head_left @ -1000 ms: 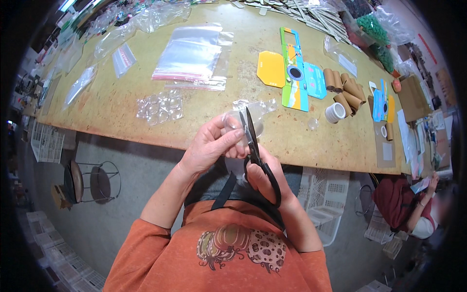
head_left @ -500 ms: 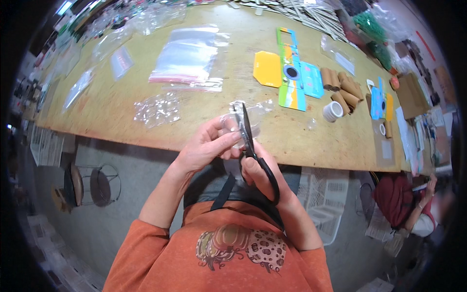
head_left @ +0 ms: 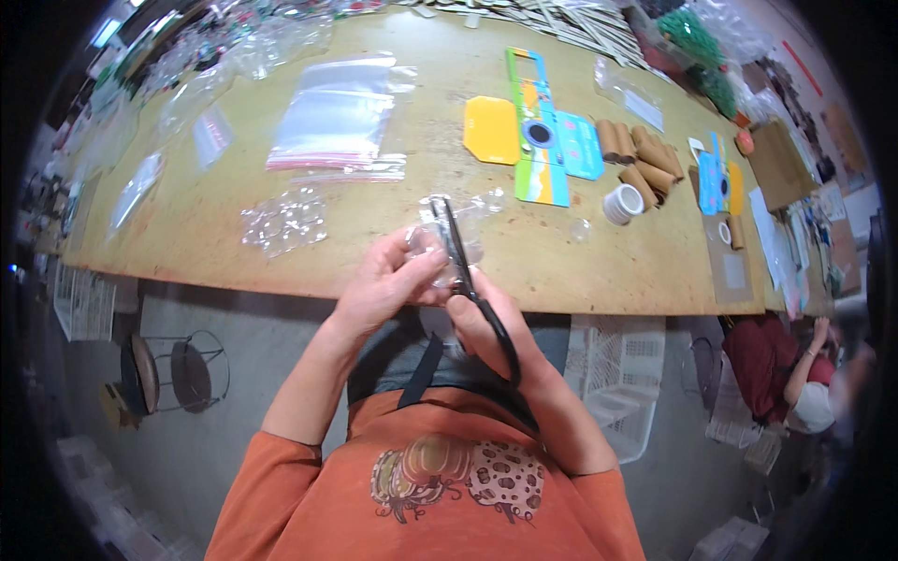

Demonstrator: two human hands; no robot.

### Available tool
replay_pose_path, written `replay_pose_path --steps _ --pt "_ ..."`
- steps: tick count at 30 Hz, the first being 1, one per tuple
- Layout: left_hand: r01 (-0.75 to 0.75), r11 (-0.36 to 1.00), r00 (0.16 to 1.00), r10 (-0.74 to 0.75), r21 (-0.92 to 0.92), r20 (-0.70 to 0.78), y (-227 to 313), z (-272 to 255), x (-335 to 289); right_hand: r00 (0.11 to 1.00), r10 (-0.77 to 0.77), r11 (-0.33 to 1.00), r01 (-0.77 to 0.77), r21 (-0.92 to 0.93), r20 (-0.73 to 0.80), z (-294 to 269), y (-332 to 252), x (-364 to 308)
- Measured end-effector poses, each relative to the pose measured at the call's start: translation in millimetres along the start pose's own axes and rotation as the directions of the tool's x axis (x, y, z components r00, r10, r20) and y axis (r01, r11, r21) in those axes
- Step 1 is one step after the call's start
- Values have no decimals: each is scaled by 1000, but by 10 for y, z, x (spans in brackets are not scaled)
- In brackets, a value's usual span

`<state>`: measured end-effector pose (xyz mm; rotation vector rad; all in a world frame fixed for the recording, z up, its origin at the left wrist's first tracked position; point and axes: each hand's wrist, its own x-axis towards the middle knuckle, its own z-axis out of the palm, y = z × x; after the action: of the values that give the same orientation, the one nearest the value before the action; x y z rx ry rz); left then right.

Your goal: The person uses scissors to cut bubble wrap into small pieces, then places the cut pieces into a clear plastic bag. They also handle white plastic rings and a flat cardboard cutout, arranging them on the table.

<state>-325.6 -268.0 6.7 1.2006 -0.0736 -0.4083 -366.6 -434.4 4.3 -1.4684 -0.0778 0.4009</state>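
Near the table's front edge, my left hand (head_left: 391, 277) pinches a piece of clear moulded plastic (head_left: 423, 245) between thumb and fingers. My right hand (head_left: 486, 323) grips a pair of black-handled scissors (head_left: 461, 257), whose blades point away from me across the plastic. The blades stand slightly apart; glare on the plastic hides exactly where they meet it. Just beyond my hands lies a clear plastic scrap (head_left: 486, 201). To the left sits a sheet of clear plastic with rounded bumps (head_left: 283, 222). A small clear plastic piece (head_left: 581, 230) rests to the right.
Clear zip bags (head_left: 332, 112) lie in a stack at the far left. Right of them are a colourful cardboard cutout (head_left: 540, 136), cardboard tubes (head_left: 650, 154) and a white roll (head_left: 622, 205). White crates (head_left: 617, 374) stand below the table. Another person (head_left: 781, 374) is at the right.
The scissor blades have drawn closer together. The whole view has shifted slightly, and both hands stay together at the plastic.
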Motion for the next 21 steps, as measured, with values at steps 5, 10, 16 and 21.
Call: replay_pose_path --steps 5,10,16,21 --pt "-30 995 998 25 -91 -61 -13 66 20 992 30 988 -48 144 122 -56 0 -37" --pt "-42 995 997 47 -86 53 -64 8 30 987 -29 982 -2 190 161 -52 1 -47" --pt "-15 999 1000 15 -51 9 22 52 -30 981 -70 989 44 144 179 -21 -80 -47" --pt "-32 999 999 32 -33 -4 40 31 -42 987 -51 987 26 157 154 17 -127 -46"
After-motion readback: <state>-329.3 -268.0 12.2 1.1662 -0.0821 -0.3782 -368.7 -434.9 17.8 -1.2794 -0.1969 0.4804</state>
